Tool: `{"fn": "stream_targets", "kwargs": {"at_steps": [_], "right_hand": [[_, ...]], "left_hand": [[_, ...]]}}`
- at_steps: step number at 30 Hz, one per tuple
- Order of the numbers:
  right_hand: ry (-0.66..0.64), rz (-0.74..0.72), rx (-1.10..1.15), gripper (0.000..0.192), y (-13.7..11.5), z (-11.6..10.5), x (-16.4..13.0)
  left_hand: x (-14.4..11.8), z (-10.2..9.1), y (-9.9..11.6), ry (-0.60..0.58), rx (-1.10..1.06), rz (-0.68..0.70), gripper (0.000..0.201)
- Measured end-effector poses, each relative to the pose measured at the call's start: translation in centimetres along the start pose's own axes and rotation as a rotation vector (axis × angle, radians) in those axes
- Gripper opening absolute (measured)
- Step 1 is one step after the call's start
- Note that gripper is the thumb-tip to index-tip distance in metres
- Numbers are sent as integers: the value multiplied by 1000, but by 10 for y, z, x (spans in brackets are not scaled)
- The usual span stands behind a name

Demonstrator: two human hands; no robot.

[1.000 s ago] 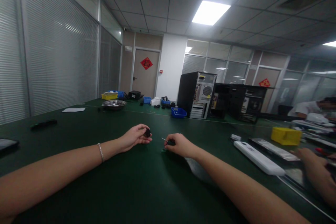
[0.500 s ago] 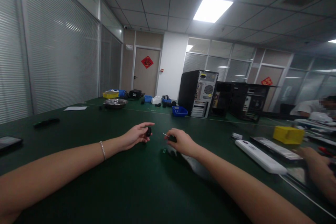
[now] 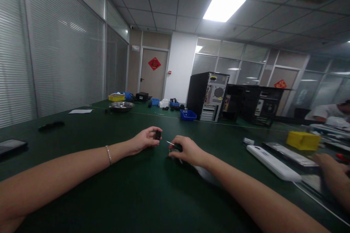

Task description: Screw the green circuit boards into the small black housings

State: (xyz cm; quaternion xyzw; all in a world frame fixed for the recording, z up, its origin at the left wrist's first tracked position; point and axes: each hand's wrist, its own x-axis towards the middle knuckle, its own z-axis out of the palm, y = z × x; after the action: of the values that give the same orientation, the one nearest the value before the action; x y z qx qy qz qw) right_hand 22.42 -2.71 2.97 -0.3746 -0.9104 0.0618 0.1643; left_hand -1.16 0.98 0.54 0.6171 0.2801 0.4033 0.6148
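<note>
Left hand fingers, splayed before, now pinch the black part; right hand still grips the screwdriver.

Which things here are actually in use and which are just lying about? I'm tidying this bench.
In use:
left hand pinching a small black part
right hand gripping a small screwdriver

Lying about:
white casing
yellow bin
blue bin
metal bowl
computer tower

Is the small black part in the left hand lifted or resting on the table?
Lifted: the left hand pinches the small black part above the green table.
</note>
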Motion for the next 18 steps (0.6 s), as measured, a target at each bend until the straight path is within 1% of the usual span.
{"fn": "stream_targets", "kwargs": {"at_steps": [4, 10, 14, 18], "right_hand": [[154, -54, 10, 23, -6, -2, 0], [299, -98, 39, 21, -9, 2, -1], [352, -101, 47, 23, -10, 5, -2], [362, -97, 48, 22, -13, 8, -2]], "left_hand": [[0, 4, -3, -35, 46, 22, 48], [-5, 15, -5, -122, 80, 39, 54], [-10, 22, -2, -173, 105, 49, 52], [-11, 27, 0, -195, 128, 53, 47]]}}
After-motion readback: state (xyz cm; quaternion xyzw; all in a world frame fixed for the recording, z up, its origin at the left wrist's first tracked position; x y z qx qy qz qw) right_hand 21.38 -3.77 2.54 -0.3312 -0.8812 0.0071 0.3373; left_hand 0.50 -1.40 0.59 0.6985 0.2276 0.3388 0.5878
